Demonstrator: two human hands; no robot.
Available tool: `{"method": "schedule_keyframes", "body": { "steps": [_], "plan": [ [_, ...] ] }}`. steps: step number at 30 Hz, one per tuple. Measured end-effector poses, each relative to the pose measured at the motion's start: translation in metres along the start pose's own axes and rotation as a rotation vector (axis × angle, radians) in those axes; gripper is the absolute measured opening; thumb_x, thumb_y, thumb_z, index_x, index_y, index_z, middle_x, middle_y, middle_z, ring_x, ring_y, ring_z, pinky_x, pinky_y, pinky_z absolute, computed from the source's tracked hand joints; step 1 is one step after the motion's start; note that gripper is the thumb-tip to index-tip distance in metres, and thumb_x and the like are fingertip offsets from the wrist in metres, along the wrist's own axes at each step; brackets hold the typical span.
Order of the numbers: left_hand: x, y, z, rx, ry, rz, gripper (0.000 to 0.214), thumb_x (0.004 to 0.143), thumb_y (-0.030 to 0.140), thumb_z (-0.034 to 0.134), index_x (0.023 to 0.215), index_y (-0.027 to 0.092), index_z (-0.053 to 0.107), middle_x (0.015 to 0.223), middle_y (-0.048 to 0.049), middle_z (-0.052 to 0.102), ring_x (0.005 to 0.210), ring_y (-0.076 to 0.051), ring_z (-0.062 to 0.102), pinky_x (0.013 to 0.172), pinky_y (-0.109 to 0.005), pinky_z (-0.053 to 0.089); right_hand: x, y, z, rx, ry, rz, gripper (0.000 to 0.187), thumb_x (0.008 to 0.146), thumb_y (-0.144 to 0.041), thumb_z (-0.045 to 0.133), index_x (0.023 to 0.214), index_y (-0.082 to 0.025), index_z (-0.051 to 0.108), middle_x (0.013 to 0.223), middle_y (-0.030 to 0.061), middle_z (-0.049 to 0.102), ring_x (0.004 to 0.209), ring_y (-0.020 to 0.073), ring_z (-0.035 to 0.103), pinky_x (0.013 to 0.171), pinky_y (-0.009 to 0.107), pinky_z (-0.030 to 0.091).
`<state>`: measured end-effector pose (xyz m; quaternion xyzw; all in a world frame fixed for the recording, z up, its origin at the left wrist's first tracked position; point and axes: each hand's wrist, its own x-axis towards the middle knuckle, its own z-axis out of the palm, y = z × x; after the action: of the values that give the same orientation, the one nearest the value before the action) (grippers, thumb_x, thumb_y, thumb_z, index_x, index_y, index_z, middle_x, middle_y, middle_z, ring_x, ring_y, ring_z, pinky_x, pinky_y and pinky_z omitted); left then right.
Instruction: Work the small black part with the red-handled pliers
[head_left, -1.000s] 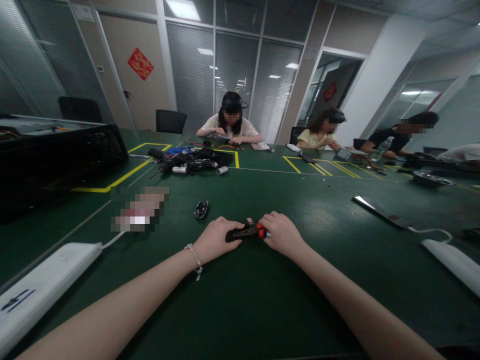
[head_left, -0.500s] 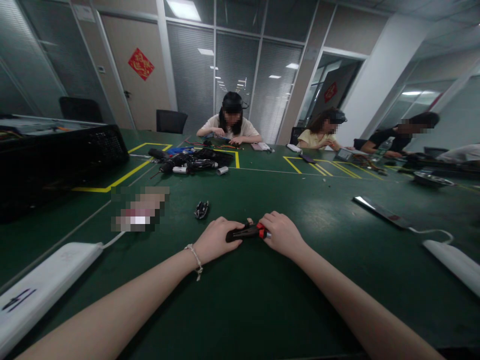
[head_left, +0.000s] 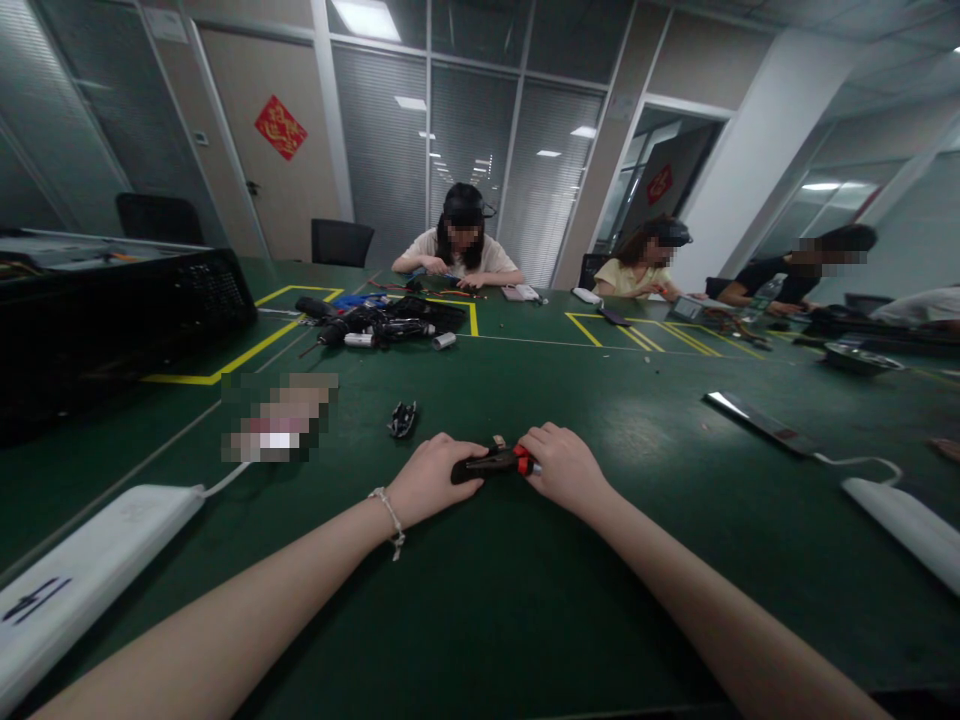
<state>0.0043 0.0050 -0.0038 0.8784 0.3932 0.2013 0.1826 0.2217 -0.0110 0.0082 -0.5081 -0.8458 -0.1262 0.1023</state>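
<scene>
Just above the green table, my right hand [head_left: 566, 465] is closed around the red handles of a pair of pliers [head_left: 491, 464]. Their dark jaws point left, toward my left hand [head_left: 435, 478]. Between the thumb and fingers of that hand is a small black part [head_left: 463, 470], mostly hidden by the fingers, with the jaws against or over it; I cannot tell which. A small pale, copper-toned piece [head_left: 499, 441] shows just behind the jaws. Farther off to the left lies a small black and silver part [head_left: 403, 420], apart from both hands.
Black tools and cables [head_left: 390, 318] are heaped beyond my hands, with a drill and silver cylinders. A large black case [head_left: 120, 330] stands at left. White power banks [head_left: 112, 545] flank me, one wired to a phone [head_left: 757, 424] at right. Several people sit across the table.
My hands and the pliers stay nearly in place. The view has shifted very slightly, and a brownish object now shows at the right edge. The person opposite has moved a hand a little.
</scene>
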Motion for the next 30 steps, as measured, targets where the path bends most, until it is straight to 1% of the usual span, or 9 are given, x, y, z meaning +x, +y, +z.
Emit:
{"method": "schedule_keyframes", "body": {
  "steps": [5, 11, 13, 17, 22, 30],
  "plan": [
    [-0.0003, 0.0011, 0.0002, 0.007, 0.002, 0.004, 0.039, 0.074, 0.032, 0.056, 0.112, 0.028, 0.051, 0.106, 0.0011, 0.059, 0.090, -0.019, 0.049, 0.079, -0.033, 0.039, 0.0007, -0.0011, -0.0018, -0.007, -0.012, -0.001, 0.018, 0.067, -0.021, 0.055, 0.085, -0.016, 0.058, 0.083, 0.0058, 0.059, 0.075, 0.0169, 0.047, 0.065, 0.028, 0.036],
    [-0.0007, 0.0001, 0.0002, 0.018, 0.007, 0.009, 0.039, 0.074, 0.031, 0.056, 0.112, 0.029, 0.050, 0.107, 0.0019, 0.059, 0.090, -0.019, 0.049, 0.079, -0.033, 0.039, 0.0008, 0.0002, 0.0026, 0.029, -0.013, -0.006, 0.019, 0.067, -0.021, 0.054, 0.085, -0.017, 0.057, 0.084, 0.0051, 0.059, 0.076, 0.0168, 0.047, 0.066, 0.028, 0.036],
    [-0.0006, -0.0005, 0.0004, 0.010, 0.006, 0.006, 0.039, 0.074, 0.032, 0.056, 0.112, 0.029, 0.050, 0.106, 0.0019, 0.059, 0.090, -0.019, 0.050, 0.079, -0.033, 0.040, 0.0006, 0.0008, 0.0038, 0.043, -0.009, -0.008, 0.021, 0.068, -0.021, 0.054, 0.089, -0.017, 0.056, 0.085, 0.0051, 0.059, 0.077, 0.0169, 0.048, 0.067, 0.028, 0.037],
    [-0.0003, -0.0008, 0.0009, 0.004, 0.007, 0.010, 0.039, 0.074, 0.032, 0.056, 0.112, 0.028, 0.051, 0.107, 0.0013, 0.059, 0.091, -0.019, 0.050, 0.079, -0.033, 0.040, 0.0003, 0.0014, 0.0048, 0.054, 0.006, -0.009, 0.033, 0.068, -0.020, 0.054, 0.100, -0.016, 0.053, 0.088, 0.0053, 0.059, 0.080, 0.0172, 0.048, 0.070, 0.029, 0.037],
    [-0.0007, 0.0023, -0.0011, 0.009, 0.007, 0.002, 0.038, 0.073, 0.030, 0.056, 0.111, 0.027, 0.051, 0.105, 0.0006, 0.059, 0.090, -0.019, 0.049, 0.079, -0.032, 0.040, 0.0002, 0.0012, 0.0058, 0.034, -0.005, -0.021, 0.017, 0.068, -0.019, 0.053, 0.085, -0.017, 0.056, 0.085, 0.0052, 0.058, 0.077, 0.0163, 0.048, 0.067, 0.028, 0.037],
    [-0.0011, 0.0065, -0.0050, 0.009, -0.020, -0.010, 0.036, 0.075, 0.031, 0.054, 0.111, 0.028, 0.051, 0.104, 0.0009, 0.059, 0.089, -0.020, 0.049, 0.077, -0.033, 0.040, 0.0003, 0.0007, 0.0064, 0.055, 0.039, -0.039, 0.021, 0.067, -0.015, 0.053, 0.087, -0.016, 0.056, 0.090, 0.0064, 0.055, 0.079, 0.0163, 0.048, 0.070, 0.029, 0.039]
  ]
}}
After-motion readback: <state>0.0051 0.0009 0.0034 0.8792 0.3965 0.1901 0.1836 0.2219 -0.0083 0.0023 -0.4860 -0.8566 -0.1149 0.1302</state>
